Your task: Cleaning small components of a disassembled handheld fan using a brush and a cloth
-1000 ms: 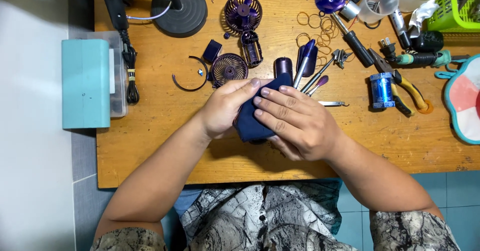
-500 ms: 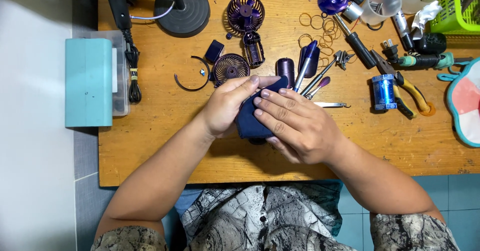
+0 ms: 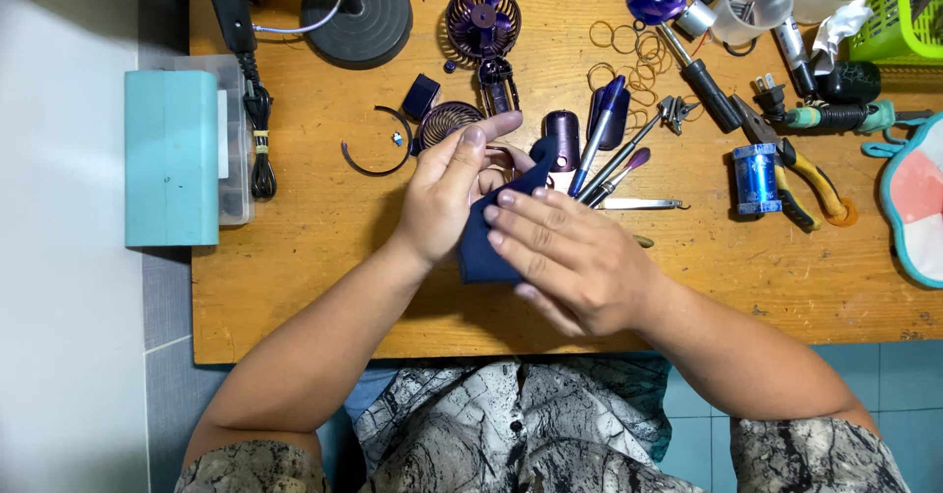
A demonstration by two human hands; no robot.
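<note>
A dark blue cloth is held between both hands over the middle of the wooden table. My left hand grips its left side, fingers raised toward a round purple fan grille. My right hand lies over the cloth from the right, fingers pressed flat on it. Whatever the cloth wraps is hidden. Just beyond the hands lie a purple cylinder part, a blue pen-like tool and tweezers.
A purple fan cage, black lamp base and thin ring lie at the back. Rubber bands, a screwdriver, pliers, a blue capacitor and green basket sit right. A teal box stands left.
My left hand has lifted and shifted toward the back, its fingers opening over the fan grille. The cloth has been drawn up with it. The right hand slid slightly left.
</note>
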